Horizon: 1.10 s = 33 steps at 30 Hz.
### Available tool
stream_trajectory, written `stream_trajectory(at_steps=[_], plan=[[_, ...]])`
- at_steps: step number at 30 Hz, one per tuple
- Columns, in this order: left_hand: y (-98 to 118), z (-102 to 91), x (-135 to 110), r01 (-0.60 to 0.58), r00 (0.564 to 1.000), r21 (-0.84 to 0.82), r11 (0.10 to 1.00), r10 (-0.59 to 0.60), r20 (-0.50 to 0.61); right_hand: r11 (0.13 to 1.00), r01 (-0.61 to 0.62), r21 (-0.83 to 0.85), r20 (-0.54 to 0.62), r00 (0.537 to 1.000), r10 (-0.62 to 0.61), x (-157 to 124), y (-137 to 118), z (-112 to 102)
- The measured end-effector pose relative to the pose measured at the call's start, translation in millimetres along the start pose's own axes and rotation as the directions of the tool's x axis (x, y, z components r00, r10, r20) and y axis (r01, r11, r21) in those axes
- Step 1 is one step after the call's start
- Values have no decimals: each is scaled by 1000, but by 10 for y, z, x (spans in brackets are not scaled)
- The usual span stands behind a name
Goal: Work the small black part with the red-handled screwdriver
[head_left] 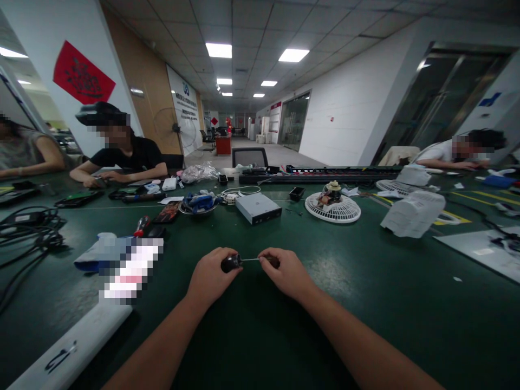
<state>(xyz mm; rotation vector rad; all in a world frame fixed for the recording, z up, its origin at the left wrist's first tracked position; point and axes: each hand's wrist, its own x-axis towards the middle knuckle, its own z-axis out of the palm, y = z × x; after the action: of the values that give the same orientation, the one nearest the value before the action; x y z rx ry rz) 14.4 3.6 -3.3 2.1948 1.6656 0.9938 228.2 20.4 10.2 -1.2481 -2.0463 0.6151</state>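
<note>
My left hand [213,275] is closed around the dark round handle of a small screwdriver [231,264]. A thin metal shaft [250,259] runs right from that handle to my right hand [286,274]. Those fingers pinch a small brown piece [273,261] at the shaft's far end, partly hidden, so its exact shape is unclear. Both hands are raised just above the green work table [365,309], with my forearms coming in from the bottom corners.
Ahead stand a silver optical drive [258,208], a metal bowl [199,210] holding blue items, and a white fan grille [333,209]. Black cables [32,230] lie at left, a white fan housing [413,214] at right. Co-workers [122,149] sit along the table's far side.
</note>
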Motion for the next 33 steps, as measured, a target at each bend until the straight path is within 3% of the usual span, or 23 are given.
stream_trajectory(at_steps=[5,9,13,19,28,33], plan=[[0,7,-1,-23,1000,-1,1000,23,-6,998,-5,60,40,999,2,-3,-3,-9],[-16,15,5,-17,1000,12,1000,17,-14,998,-20,-55,8,1000,20,2,-2,-16],[-16,10,2,-2,1000,11,1000,2,-22,998,27,-52,100,995,-21,-7,-8,-23],[-1,11,7,-32,999,1,999,32,-32,992,-16,-127,13,1000,17,-1,30,-3],[-12,-3,6,-34,999,-24,999,34,-14,994,19,-111,85,996,-10,17,58,-25],[17,14,9,-3,999,19,1000,4,-48,963,-48,-265,53,997,64,10,1,-26]])
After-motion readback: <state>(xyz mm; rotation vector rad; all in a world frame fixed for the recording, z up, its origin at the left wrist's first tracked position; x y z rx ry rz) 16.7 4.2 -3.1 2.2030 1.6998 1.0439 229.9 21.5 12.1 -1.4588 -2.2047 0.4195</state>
